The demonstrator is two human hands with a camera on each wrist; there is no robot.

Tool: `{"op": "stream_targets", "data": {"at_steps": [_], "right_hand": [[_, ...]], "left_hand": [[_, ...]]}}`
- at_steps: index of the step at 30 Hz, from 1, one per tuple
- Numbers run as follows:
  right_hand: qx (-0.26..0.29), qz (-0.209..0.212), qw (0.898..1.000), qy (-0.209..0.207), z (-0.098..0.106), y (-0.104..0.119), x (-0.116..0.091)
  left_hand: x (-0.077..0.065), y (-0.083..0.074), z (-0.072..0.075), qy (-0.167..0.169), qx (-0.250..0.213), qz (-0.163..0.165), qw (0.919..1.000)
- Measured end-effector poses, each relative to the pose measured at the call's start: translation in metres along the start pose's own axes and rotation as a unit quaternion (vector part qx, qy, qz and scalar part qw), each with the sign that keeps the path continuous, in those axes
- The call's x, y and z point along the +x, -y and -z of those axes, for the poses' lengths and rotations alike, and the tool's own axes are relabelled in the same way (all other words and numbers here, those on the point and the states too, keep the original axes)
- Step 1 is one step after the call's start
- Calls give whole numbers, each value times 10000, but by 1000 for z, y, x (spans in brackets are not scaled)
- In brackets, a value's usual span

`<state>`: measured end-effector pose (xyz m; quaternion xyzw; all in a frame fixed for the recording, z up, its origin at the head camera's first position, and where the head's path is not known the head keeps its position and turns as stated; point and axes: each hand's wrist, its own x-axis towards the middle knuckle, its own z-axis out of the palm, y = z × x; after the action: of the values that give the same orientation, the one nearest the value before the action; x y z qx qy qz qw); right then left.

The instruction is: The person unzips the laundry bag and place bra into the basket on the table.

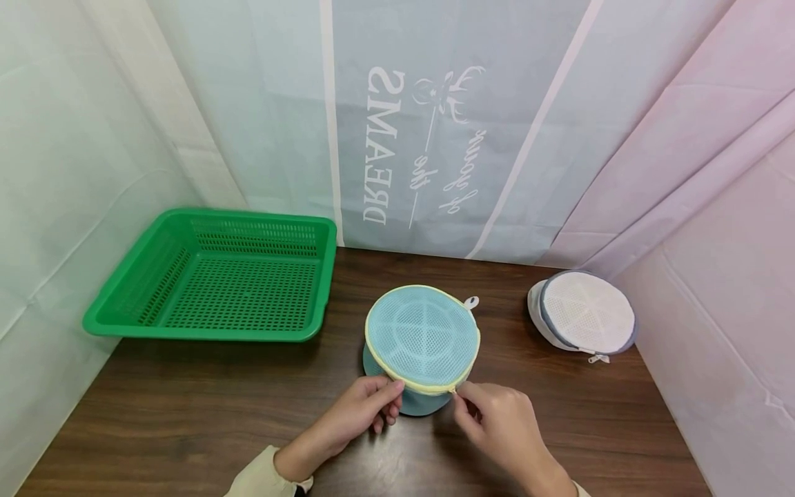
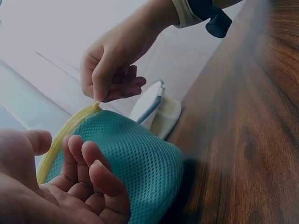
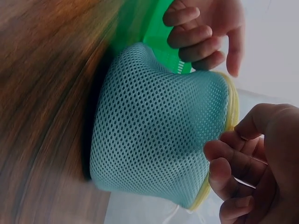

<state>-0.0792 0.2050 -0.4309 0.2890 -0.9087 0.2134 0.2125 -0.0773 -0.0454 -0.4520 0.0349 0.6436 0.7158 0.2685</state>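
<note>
A blue mesh laundry bag (image 1: 425,335), round and drum-shaped with a yellow zipper rim, stands on the table before me. My right hand (image 1: 499,421) pinches the zipper pull at the rim's near right side; the pull is mostly hidden by the fingers. At the near left of the rim is my left hand (image 1: 366,407), its thumb by the yellow edge. In the left wrist view, the left hand (image 2: 79,182) has loosely bent fingers, with a gap between them and the thumb. The right wrist view shows the bag's mesh side (image 3: 149,126) dented inward near the top.
A green plastic basket (image 1: 323,290) with slotted walls stands at the left back. On the right, near the wall, sits a white mesh bag (image 1: 590,310) with a grey-blue rim and a zipper pull. A printed curtain (image 1: 435,41) hangs behind the dark wooden table (image 1: 248,386).
</note>
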Motion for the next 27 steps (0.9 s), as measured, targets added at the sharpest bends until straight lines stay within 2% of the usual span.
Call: {"op": "stream_targets", "data": {"at_steps": [10,27], "right_hand": [[234,303,9992,-77,-8,6,-1],[530,633,9966,74,-14,19,4]], "left_hand": [[0,-1,-1,33,-10,42,10000],[-1,-6,-3,42,-69,-23,10000]]}}
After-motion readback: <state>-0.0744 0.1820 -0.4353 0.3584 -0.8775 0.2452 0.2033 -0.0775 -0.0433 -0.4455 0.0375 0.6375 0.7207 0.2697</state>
